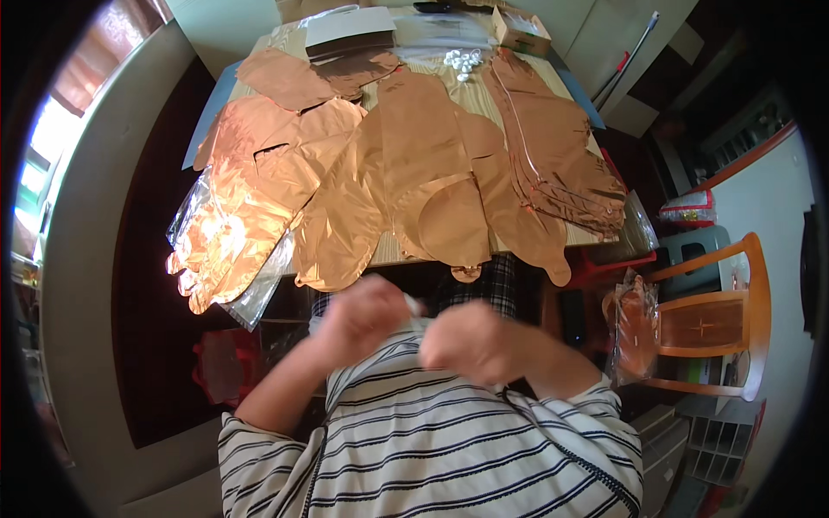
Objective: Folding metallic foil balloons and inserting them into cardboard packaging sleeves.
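Observation:
Both my hands are raised in front of my striped shirt, just off the near table edge, and smeared by motion. My left hand [364, 321] is closed, with a small white thing [414, 305] showing at its fingers; its kind is too blurred to tell. A short gap to the right, my right hand [469, 342] is curled into a fist, and whatever it may hold is hidden. Beyond them lie flat copper-coloured foil balloons [429, 129] in overlapping layers. The shiny balloon [233, 233] at the left and a stack of folded balloons [553, 129] at the right hang near the edge.
Small white rolls [464, 60] sit at the table's far side. A white-topped box [350, 33], clear plastic bags [445, 33] and an open carton [522, 31] stand behind. To the right is a wooden chair [704, 319] with a bagged copper balloon [635, 324]; a red bag [227, 364] lies below left.

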Demonstrator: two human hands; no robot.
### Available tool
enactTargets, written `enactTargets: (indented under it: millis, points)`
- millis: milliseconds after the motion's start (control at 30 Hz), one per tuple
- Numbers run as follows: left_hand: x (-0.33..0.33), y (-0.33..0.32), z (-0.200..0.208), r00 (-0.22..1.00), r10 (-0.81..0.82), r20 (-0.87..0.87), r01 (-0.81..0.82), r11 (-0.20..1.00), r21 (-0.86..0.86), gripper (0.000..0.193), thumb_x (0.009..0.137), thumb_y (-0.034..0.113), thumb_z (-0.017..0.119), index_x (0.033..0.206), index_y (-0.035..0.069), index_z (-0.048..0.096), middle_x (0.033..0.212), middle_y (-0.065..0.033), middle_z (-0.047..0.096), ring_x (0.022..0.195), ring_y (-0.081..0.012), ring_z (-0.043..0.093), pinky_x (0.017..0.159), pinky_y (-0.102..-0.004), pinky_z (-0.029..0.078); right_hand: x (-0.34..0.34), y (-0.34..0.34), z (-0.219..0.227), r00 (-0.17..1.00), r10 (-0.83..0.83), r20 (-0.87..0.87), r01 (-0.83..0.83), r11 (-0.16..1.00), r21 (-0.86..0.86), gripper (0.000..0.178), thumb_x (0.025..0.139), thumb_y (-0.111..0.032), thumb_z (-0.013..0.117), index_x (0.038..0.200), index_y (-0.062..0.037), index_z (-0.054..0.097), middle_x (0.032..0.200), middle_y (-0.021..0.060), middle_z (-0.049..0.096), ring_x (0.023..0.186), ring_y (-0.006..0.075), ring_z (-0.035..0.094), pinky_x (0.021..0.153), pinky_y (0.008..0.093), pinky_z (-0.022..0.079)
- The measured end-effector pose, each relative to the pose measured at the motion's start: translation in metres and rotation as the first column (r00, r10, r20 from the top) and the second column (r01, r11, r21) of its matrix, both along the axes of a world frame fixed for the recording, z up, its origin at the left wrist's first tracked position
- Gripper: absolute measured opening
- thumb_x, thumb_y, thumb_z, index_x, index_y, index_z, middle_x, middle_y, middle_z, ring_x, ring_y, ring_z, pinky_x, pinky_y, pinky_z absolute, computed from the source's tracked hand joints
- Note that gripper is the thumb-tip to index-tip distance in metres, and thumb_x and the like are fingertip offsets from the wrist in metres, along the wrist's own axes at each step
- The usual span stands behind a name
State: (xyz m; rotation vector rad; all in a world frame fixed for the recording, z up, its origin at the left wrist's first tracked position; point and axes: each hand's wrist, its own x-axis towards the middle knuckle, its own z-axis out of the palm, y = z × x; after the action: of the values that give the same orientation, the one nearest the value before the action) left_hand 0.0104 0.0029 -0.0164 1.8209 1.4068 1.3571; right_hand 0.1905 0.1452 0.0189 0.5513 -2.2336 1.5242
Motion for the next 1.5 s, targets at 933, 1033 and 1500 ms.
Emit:
enactTargets:
  millis: [933, 1033, 1500]
  points:
    - [0.008, -0.011, 0.021, 0.970, -0.190, 0.151, 0.194, 0.981, -0.011, 0.019, 0.085, -0.007, 0.067, 0.102, 0.001, 0.073, 0.090, -0.0089, 0.065, 0.084, -0.0213, 0.065, 0.075, -0.0318, 0.053, 0.005, -0.006, -0.018, 0.945, -0.252, 0.207, 0.248, 0.968, 0.044, 0.016, 0.097, -0.013, 0.059, 0.084, -0.0039, 0.058, 0.070, 0.0102, 0.056, 0.065, 0.0266, 0.061, 0.061, 0.0355, 0.049]
    - [-0.006, -0.004, 0.013, 0.980, 0.188, 0.067, -0.175, 0.972, -0.159, 0.018, 0.084, -0.005, 0.069, 0.100, 0.001, 0.074, 0.091, -0.0095, 0.067, 0.083, -0.0210, 0.065, 0.072, -0.0315, 0.053, 0.009, -0.025, -0.023, 0.975, -0.086, 0.203, 0.068, 0.993, 0.095, 0.014, 0.097, -0.012, 0.058, 0.085, -0.0045, 0.058, 0.071, 0.0107, 0.056, 0.066, 0.0262, 0.061, 0.061, 0.0347, 0.049]
    - [0.009, -0.014, 0.021, 0.989, 0.082, 0.125, -0.079, 0.996, -0.033, 0.020, 0.087, -0.008, 0.065, 0.103, 0.001, 0.074, 0.087, -0.0117, 0.066, 0.073, -0.0223, 0.065, 0.067, -0.0287, 0.052, -0.001, -0.001, -0.022, 0.937, -0.255, 0.241, 0.227, 0.964, 0.137, 0.013, 0.095, -0.013, 0.060, 0.086, -0.0050, 0.059, 0.074, 0.0110, 0.058, 0.069, 0.0298, 0.061, 0.063, 0.0382, 0.050]
